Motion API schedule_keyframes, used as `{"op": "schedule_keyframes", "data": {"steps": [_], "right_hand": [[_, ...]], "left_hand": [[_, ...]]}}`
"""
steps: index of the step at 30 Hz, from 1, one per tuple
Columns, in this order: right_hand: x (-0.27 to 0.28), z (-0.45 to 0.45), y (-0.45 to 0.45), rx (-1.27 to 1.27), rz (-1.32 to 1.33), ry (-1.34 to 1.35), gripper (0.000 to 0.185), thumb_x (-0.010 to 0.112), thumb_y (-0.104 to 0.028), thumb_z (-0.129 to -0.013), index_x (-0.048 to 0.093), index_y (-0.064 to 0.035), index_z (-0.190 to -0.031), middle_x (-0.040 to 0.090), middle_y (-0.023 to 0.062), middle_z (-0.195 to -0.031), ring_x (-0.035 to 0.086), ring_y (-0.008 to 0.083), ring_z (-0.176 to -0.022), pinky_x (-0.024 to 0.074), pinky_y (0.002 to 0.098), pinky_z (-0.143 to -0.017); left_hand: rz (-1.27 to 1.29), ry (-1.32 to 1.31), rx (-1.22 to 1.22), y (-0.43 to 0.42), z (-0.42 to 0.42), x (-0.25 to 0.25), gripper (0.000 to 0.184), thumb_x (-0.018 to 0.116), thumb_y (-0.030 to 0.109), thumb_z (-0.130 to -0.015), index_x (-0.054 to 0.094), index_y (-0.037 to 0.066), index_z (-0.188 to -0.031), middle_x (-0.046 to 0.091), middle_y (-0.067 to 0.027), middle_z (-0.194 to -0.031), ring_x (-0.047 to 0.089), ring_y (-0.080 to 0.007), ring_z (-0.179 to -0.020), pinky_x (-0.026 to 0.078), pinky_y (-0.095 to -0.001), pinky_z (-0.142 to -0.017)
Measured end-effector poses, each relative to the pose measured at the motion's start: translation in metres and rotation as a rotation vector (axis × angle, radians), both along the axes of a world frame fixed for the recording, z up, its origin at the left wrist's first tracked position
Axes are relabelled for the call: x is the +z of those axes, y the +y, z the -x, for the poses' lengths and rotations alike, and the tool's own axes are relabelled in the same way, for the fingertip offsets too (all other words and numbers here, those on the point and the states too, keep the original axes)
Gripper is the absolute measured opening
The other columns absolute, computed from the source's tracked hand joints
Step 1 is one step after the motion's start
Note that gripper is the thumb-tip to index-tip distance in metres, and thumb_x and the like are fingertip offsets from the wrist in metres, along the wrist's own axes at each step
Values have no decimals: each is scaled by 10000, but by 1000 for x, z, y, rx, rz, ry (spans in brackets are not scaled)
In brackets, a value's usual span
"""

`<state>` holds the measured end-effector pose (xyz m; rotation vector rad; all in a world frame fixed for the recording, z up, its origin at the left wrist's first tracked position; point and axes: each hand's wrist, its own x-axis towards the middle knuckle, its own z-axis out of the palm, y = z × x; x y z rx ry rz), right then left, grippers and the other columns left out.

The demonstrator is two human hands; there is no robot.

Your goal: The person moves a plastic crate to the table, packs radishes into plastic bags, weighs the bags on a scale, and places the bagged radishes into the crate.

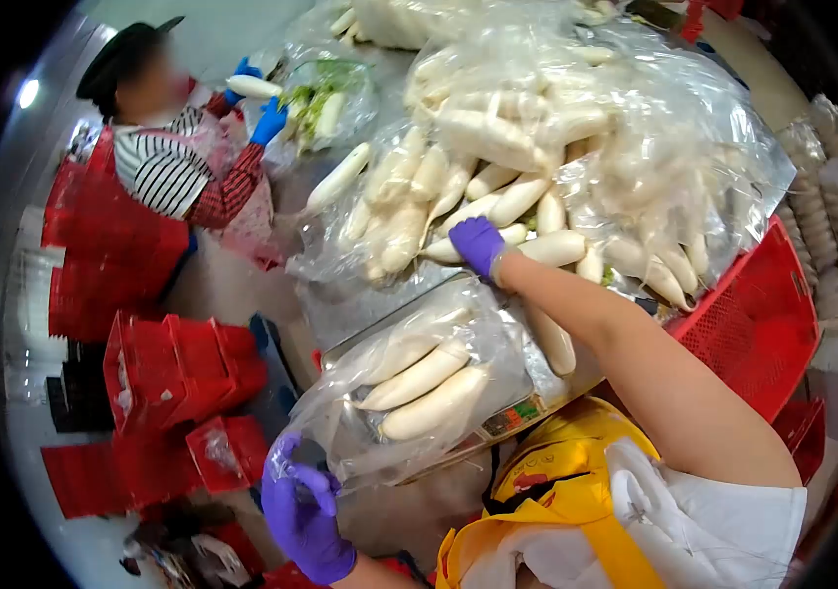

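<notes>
Red crates [149, 383] at left, one bag [345, 447], three radishes [421, 377] inside, right grip [479, 245] grasping another radish [441, 251], left grip [306, 515] unclear

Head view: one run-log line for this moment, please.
left hand: at edge of clear bag; right hand: on radish in pile; in bag: white radishes; co-worker: holding another radish

Right fingers [466, 234] on piled white radishes [522, 199], left fingers [317, 485] by clear bag [355, 456] around 3 radishes [414, 378]

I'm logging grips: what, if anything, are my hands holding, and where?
Left hand: perhaps the bag, by its edge. Right hand: on a radish; whether gripping cannot be told.
</notes>
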<state>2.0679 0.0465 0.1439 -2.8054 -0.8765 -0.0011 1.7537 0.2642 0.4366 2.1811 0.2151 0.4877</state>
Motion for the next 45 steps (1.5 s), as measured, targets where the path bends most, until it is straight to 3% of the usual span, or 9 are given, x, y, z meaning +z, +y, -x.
{"op": "schedule_keyframes", "data": {"steps": [3, 7, 11, 15, 19, 27, 35, 39, 45], "right_hand": [[16, -15, 27, 18, -58, -24, 212, 555, -249, -801, 683, -87, -851, 677, 141, -811, 659, 300, -762, 488, 433, -699], [42, -6, -5, -22, -111, 39, 199, 662, -185, -733, 700, -79, -897, 672, 176, -891, 647, 349, -896, 499, 440, -799], [88, -30, -29, -123, -730, 152, 456, 741, -299, -757, 637, -25, -1108, 669, 175, -1055, 651, 315, -949, 513, 390, -833], [79, -22, -21, 97, -334, 149, 478, 651, -183, -792, 577, -118, -1260, 654, 174, -1097, 634, 333, -996, 513, 396, -851], [-6, -10, -14, 126, 153, -8, 211, 545, -169, -847, 635, -80, -1015, 659, 137, -934, 659, 300, -868, 516, 434, -747], [-40, -38, 7, 120, 114, -104, 270, 669, -297, -727, 681, -79, -885, 656, 151, -838, 649, 315, -823, 496, 452, -727], [118, 4, -52, -26, -239, 157, 562, 772, -309, -594, 653, -38, -1071, 622, 210, -1052, 602, 353, -1002, 473, 431, -879], [204, 15, -91, -186, -875, 527, 631, 737, -232, -677, 565, -7, -1242, 618, 138, -1134, 600, 241, -1070, 471, 347, -921], [288, 122, -37, 374, -1431, 754, 680, 754, -169, -698, 503, -22, -1313, 616, 94, -1173, 590, 190, -1081, 476, 334, -952]], "left_hand": [[359, 72, 65, -15, -11, 15, 479, 381, 280, -1001, 513, -98, -1264, 464, 4, -653, 353, -35, -514, 289, -173, -512], [449, 26, 63, -5, -10, 11, 454, 397, 246, -1000, 516, -118, -1245, 500, -22, -672, 354, -43, -498, 307, -181, -503], [383, 22, -16, 9, 1, 9, 334, 500, 12, -927, 524, -109, -1238, 608, -140, -1072, 455, -69, -624, 409, -211, -577], [531, -11, -66, 2, 0, 10, 365, 514, -37, -903, 518, -85, -1264, 575, -61, -957, 480, -85, -706, 423, -216, -621], [604, 7, 40, -9, 10, 13, 386, 425, 200, -997, 531, -80, -1240, 529, -14, -758, 429, -61, -566, 399, -211, -578], [469, 24, 87, -1, 15, 13, 477, 410, 296, -993, 519, -99, -1239, 523, -26, -699, 406, -63, -505, 379, -218, -541], [615, 76, 48, 5, 12, 19, 563, 451, 346, -960, 472, -110, -1290, 574, -51, -762, 435, -74, -525, 402, -225, -585], [781, -2, -60, 9, 11, 10, 579, 481, 326, -951, 431, -99, -1343, 646, -128, -1055, 544, -95, -696, 431, -225, -663], [1003, -60, -154, 12, -3, -4, 627, 507, 375, -959, 387, -57, -1397, 501, -194, -1349, 610, -145, -825, 457, -244, -726]]}}
